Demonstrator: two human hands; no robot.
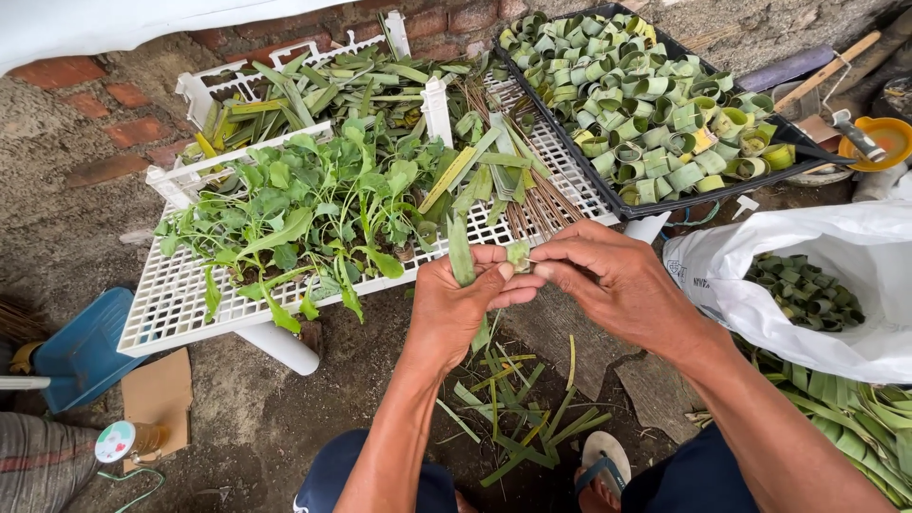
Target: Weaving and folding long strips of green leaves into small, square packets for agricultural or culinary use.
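Observation:
My left hand [461, 299] grips a long green leaf strip [462, 255] that sticks up past the thumb and hangs down below the palm. My right hand [608, 280] meets it from the right, its fingertips pinching the small rolled end of the leaf [519, 253] between the two hands. Both hands hover just in front of the white plastic grid tray [180, 304], above cut leaf scraps [518, 418] on the ground.
Leafy seedlings [313, 214], leaf strips and thin brown sticks [537, 195] lie on the white tray. A black tray [665, 204] holds several rolled leaf cups. A white bag [845, 256] at right holds more. A blue dustpan [81, 347] lies at left.

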